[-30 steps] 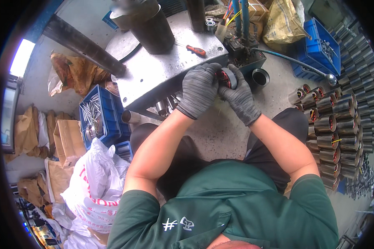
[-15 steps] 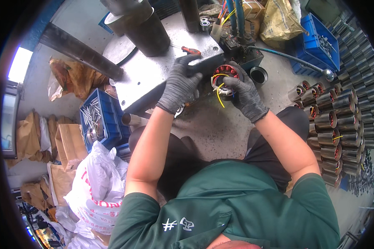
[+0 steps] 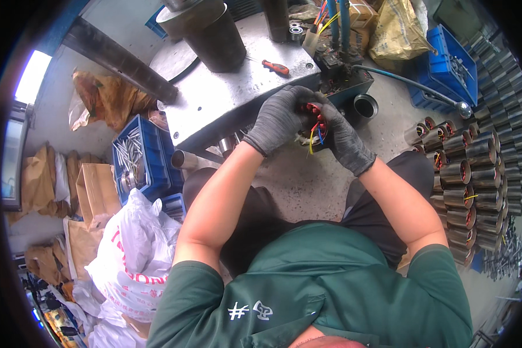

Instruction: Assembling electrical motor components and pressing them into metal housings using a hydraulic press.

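Between my gloved hands, in front of the press table, is a motor stator (image 3: 316,123) with red windings and loose yellow, blue and red wires hanging down. My left hand (image 3: 279,119) is closed around its left and upper side, the fingertips partly hidden behind it. Around the right side wraps my right hand (image 3: 345,138). Both gloves are dark grey, and they cover much of the stator. A screwdriver (image 3: 275,68) with a red and black handle lies on the metal table (image 3: 214,93) just beyond my left hand.
Thick steel columns and a ram (image 3: 211,37) rise from the table. A blue lever with a ball end (image 3: 464,110) reaches out at the right. Steel cylinders (image 3: 467,171) with windings are stacked at the right. A blue bin of metal pins (image 3: 148,165) and a white bag (image 3: 133,255) stand left.
My left hand has moved right from beside the screwdriver onto the stator. The stator has turned in my hands, its wires now hanging lower. The view has shifted slightly.
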The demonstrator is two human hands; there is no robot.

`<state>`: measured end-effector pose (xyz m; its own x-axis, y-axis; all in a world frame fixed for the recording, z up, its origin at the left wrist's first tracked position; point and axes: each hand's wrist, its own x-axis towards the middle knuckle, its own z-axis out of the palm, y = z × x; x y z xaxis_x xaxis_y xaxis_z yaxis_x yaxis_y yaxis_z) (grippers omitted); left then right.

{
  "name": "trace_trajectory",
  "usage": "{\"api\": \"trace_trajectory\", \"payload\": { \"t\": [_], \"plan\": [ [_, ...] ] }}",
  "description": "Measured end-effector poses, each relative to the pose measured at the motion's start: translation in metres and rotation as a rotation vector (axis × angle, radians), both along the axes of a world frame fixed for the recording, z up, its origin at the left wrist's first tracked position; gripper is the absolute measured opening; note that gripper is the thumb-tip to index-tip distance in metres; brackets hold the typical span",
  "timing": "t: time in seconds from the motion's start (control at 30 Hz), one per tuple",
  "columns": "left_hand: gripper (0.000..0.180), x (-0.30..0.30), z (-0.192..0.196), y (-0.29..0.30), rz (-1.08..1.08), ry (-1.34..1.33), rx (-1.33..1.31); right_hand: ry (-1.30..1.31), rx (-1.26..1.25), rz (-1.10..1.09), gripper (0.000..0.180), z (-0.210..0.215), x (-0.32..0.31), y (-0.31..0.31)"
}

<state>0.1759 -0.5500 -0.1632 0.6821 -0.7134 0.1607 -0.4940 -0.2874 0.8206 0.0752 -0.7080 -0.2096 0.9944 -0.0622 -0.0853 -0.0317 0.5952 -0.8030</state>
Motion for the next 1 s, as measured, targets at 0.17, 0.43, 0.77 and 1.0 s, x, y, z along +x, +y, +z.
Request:
{"api": "trace_trajectory", "payload": {
  "t": [0.17,0.43,0.77,1.0],
  "plan": [
    [0.052,0.003,0.003,0.004,-0.013,-0.14,0.134,0.018,0.033,0.116,0.075,0.01,-0.005,0.004],
    [0.058,0.001,0.009,0.008,-0.019,-0.148,0.157,-0.162,-0.419,0.167,0.124,0.008,-0.013,0.002],
    [0.06,-0.004,0.003,0.011,-0.023,-0.167,0.073,-0.07,-0.396,0.035,0.104,0.015,-0.015,0.008],
    [0.062,-0.001,0.01,0.019,-0.089,0.019,0.111,-0.065,-0.369,0.045,0.096,0.015,-0.016,0.006]
  ]
}}
